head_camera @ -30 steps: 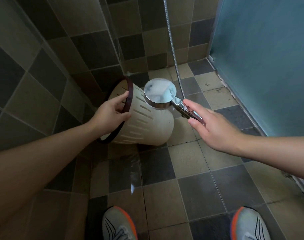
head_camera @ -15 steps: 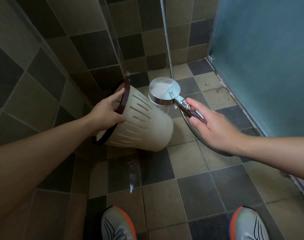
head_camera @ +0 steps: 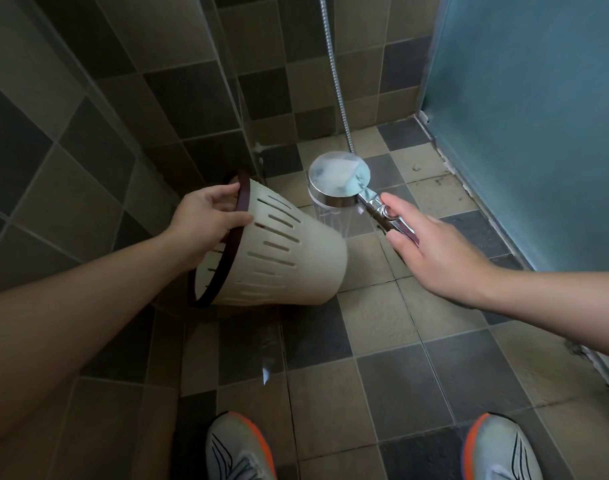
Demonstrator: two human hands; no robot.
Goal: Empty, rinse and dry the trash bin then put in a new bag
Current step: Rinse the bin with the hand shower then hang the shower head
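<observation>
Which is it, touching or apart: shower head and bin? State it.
Apart. The head view shows floor tile between the shower head and the bin; the spray falls beside the bin.

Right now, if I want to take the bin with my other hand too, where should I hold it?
Probably at the dark rim, from the open left end near the left hand. The bin lies tilted sideways, and its tapered body looks wet and offers no edge.
</observation>
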